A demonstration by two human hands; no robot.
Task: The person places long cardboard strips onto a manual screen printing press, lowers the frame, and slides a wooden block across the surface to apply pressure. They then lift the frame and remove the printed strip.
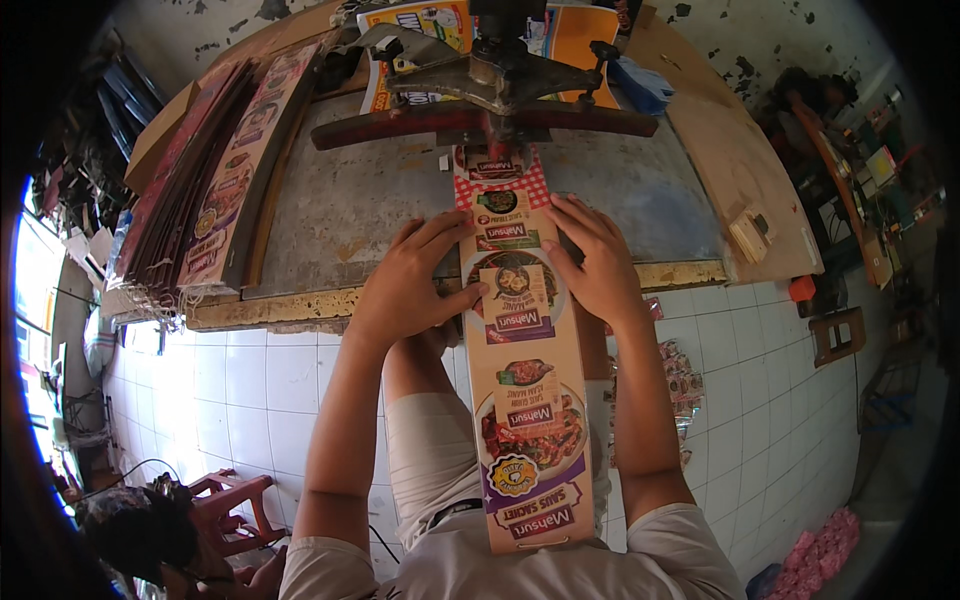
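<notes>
A long, narrow printed card strip (531, 352) with food pictures stretches from my lap onto the metal-topped workbench (350, 200). Its far end, patterned in red and white checks, reaches beneath the red and dark metal crossbar of a press (497, 90). My left hand (415, 268) grips the strip's left edge, thumb at the rim and fingers bent toward the far part. On the opposite edge, my right hand (594, 252) holds it with the thumb over the printed face and the fingers along the side. The strip's underside is hidden.
Similar printed strips (245, 175) lie stacked on the bench's left. Colourful printed sheets (575, 45) stand behind the press. A wooden block (748, 236) sits at right. Small packets (680, 385) lie on the tiled floor. A person (135, 535) is beside a red stool (235, 505), lower left.
</notes>
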